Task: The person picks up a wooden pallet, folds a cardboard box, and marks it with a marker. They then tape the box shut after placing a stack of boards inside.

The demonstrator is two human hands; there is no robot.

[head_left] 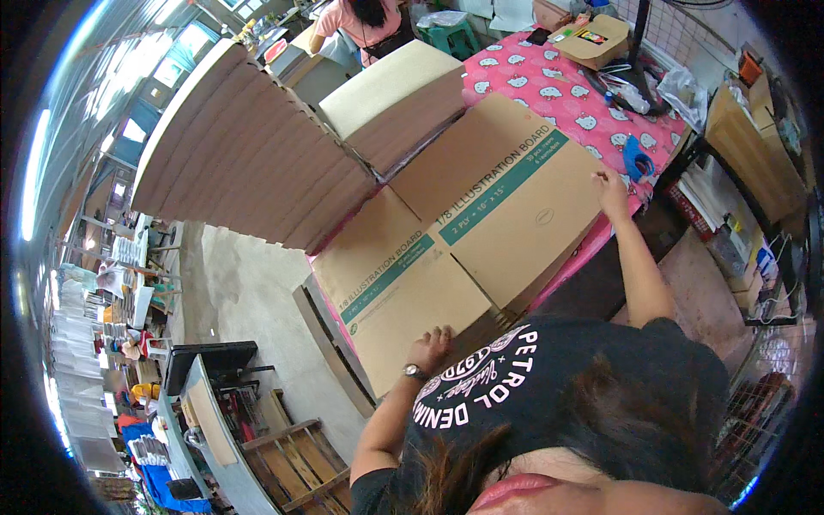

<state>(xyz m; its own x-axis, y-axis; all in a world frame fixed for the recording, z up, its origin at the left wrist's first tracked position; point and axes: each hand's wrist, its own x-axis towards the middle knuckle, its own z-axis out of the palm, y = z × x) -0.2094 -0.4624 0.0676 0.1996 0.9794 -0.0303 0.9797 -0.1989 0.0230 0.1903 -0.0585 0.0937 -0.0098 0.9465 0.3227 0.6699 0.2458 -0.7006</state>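
Note:
A flattened brown cardboard box (506, 202) with green printed bands lies across the table before me, its slotted flaps spread. My left hand (429, 348), a watch on its wrist, grips the near edge, fingers curled over the top. At the right end my right hand (610, 190) pinches the box's edge close to the corner. Along the near side the layers gape slightly. Beyond the box stand a tall stack of folded cardboard (249, 146) and a lower stack of pale boards (399, 94).
A pink patterned cloth (554, 81) covers the table. On it lie a blue tape dispenser (638, 158) and an opened carton (594, 41). Another person (365, 30) stands beyond the stacks. A bench (206, 421) and wooden pallet (300, 468) stand at left; a crowded shelf (721, 232) at right.

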